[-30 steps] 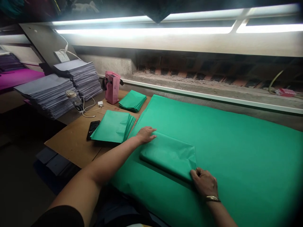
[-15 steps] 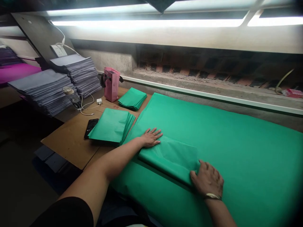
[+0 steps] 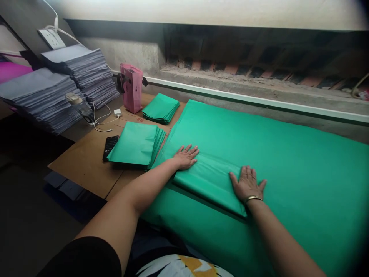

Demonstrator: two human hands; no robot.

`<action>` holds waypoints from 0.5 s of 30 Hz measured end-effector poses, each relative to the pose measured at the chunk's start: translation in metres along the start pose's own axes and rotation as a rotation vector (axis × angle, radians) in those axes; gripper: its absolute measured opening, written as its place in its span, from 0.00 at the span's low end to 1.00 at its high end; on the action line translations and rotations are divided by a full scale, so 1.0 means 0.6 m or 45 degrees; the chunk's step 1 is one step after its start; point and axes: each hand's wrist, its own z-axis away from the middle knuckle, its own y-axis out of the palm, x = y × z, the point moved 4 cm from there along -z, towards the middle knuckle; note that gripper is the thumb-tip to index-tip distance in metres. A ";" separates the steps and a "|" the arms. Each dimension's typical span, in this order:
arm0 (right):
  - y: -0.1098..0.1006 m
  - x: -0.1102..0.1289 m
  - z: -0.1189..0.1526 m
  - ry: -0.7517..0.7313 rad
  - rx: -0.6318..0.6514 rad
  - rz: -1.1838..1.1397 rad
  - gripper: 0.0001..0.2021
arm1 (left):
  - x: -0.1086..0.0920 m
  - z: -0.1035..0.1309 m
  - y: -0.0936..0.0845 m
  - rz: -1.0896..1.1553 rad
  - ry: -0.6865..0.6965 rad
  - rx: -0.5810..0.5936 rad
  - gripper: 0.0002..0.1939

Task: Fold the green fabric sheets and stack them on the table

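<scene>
A long folded green piece [image 3: 211,184] lies on a wide green sheet [image 3: 276,154] that covers the table. My left hand [image 3: 186,157] rests palm down on the folded piece's left end, fingers spread. At its right end my right hand [image 3: 248,182] lies flat with thumb and fingers apart, a bracelet at the wrist. Neither hand grips anything. To the left sit a stack of green folded pieces [image 3: 135,142] and, farther back, a smaller green stack [image 3: 161,107].
Brown cardboard [image 3: 86,165] lies at the left with a phone [image 3: 110,148], a white charger [image 3: 117,112] and a pink bag [image 3: 132,88]. Beyond are a clear bottle [image 3: 80,107] and tall grey stacks [image 3: 92,73]. A pale rail [image 3: 245,99] runs behind the table.
My right hand has moved up from the folded piece's near right corner and now lies flat with fingers spread. My left hand stays on the left end. The view has tilted down.
</scene>
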 end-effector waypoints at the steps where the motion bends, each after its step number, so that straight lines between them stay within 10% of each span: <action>1: 0.000 -0.007 0.008 0.041 -0.006 0.011 0.37 | 0.000 0.000 0.000 0.008 -0.006 0.009 0.30; 10: -0.016 0.357 0.194 -0.895 -0.044 -0.235 0.37 | 0.002 0.003 -0.016 0.069 -0.029 0.128 0.33; 12: -0.016 0.340 0.208 -0.969 -0.068 -0.273 0.35 | 0.004 0.001 -0.017 0.046 -0.028 0.113 0.35; 15: 0.004 0.212 0.206 -0.779 -0.073 -0.156 0.35 | -0.003 -0.002 -0.019 -0.010 -0.036 0.070 0.36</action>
